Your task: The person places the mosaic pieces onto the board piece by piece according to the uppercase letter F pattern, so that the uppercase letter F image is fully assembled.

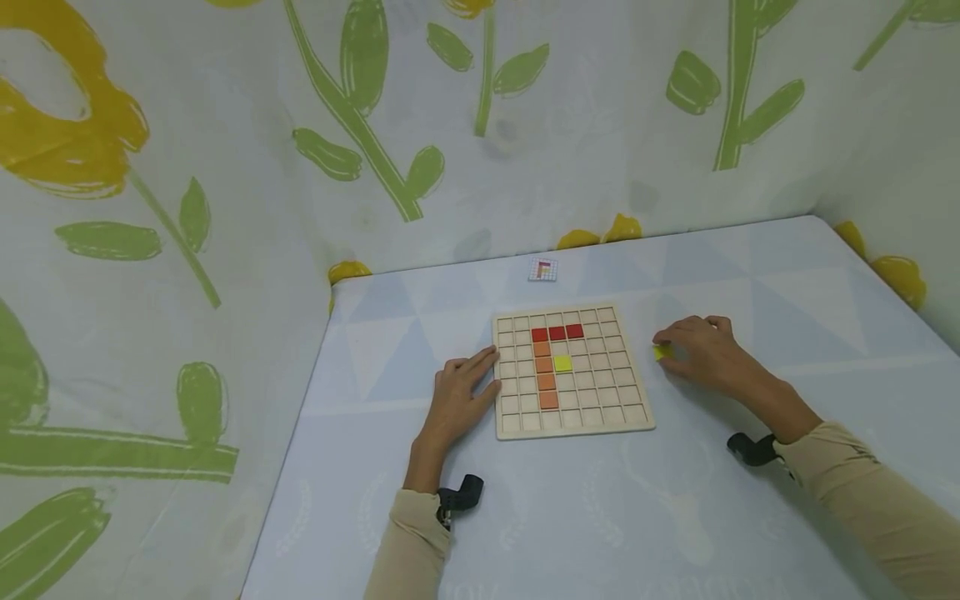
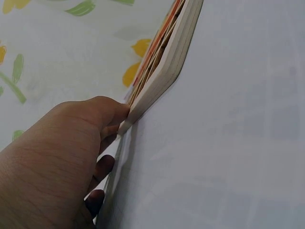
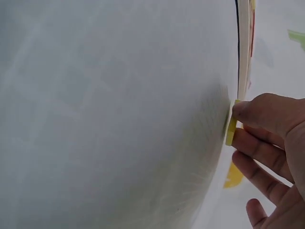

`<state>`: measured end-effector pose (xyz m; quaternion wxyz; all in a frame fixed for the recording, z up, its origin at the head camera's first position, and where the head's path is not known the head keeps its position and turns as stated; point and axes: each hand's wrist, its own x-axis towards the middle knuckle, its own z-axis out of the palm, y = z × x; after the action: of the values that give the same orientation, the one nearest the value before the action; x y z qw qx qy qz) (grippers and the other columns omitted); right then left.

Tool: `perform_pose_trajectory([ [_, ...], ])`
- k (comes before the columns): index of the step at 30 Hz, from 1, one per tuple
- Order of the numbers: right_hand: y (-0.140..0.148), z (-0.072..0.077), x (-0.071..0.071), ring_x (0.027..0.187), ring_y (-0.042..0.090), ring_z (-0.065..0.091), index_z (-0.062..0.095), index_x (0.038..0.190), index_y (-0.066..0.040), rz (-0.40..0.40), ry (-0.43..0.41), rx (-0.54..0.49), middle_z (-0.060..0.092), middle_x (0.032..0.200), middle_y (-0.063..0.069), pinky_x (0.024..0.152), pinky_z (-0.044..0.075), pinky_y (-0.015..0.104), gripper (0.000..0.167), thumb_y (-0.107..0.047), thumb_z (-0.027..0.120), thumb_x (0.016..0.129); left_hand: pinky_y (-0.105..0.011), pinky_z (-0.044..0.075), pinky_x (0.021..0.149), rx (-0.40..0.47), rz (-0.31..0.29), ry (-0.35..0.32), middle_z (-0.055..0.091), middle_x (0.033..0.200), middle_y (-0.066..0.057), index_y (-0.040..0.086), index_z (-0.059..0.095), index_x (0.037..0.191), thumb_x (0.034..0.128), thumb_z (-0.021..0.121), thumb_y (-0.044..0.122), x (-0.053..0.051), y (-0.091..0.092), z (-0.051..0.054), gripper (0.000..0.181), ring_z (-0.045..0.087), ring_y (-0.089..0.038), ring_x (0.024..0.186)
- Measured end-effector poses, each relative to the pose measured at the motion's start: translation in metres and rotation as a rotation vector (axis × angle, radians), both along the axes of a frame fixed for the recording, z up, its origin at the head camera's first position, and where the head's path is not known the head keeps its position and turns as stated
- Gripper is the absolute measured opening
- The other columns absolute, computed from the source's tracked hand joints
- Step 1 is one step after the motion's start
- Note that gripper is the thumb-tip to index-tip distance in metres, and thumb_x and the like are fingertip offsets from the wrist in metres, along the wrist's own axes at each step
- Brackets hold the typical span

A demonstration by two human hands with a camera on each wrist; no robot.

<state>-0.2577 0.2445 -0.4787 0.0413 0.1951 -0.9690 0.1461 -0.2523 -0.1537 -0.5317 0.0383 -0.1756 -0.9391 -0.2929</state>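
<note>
A square wooden grid board (image 1: pixel 600 421) lies on the table. Set in its cells are a row of 3 red tiles (image 1: pixel 557 333), a column of several orange tiles (image 1: pixel 544 365) and a single yellow tile (image 1: pixel 562 363). My left hand (image 1: pixel 455 400) touches the board's left edge with thumb and fingertips, the fingers fairly straight; the left wrist view shows the thumb against the board's side. To the right of the board, my right hand (image 1: pixel 708 354) pinches another yellow tile (image 3: pixel 231 125) between thumb and fingers, close to the table surface.
Behind the board, near the table's back edge, lies a small card (image 1: pixel 543 269) printed with a coloured grid pattern. Cloth with flower prints hangs around the back and left of the table (image 1: pixel 540 517). A dark wrist-worn device (image 1: pixel 461 493) sits on each forearm.
</note>
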Motion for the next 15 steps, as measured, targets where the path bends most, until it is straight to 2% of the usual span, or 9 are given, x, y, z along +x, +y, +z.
perform_pose_trajectory([
  [8,-0.001,0.0,-0.001,0.111,0.039,0.057,0.072,0.108,-0.001,0.046,0.046,-0.034,0.07,0.109,0.016,0.094,0.026,0.065,0.028,-0.004,0.079,0.081,-0.048,0.032,0.101,-0.001,-0.004,0.004,0.043,0.154,0.012,0.021,0.052,0.149,0.0994,0.057,0.037,0.002,0.001,0.002,0.052,0.045,-0.023,0.126],
  [15,-0.011,0.003,0.0,0.112,0.038,0.056,0.072,0.109,-0.001,0.05,0.037,-0.042,0.07,0.112,0.017,0.095,0.026,0.066,0.026,-0.005,0.077,0.083,-0.045,0.03,0.103,-0.012,0.008,0.0,0.041,0.154,0.016,0.024,0.05,0.149,0.0997,0.056,0.038,0.001,0.001,0.0,0.052,0.044,-0.019,0.126],
])
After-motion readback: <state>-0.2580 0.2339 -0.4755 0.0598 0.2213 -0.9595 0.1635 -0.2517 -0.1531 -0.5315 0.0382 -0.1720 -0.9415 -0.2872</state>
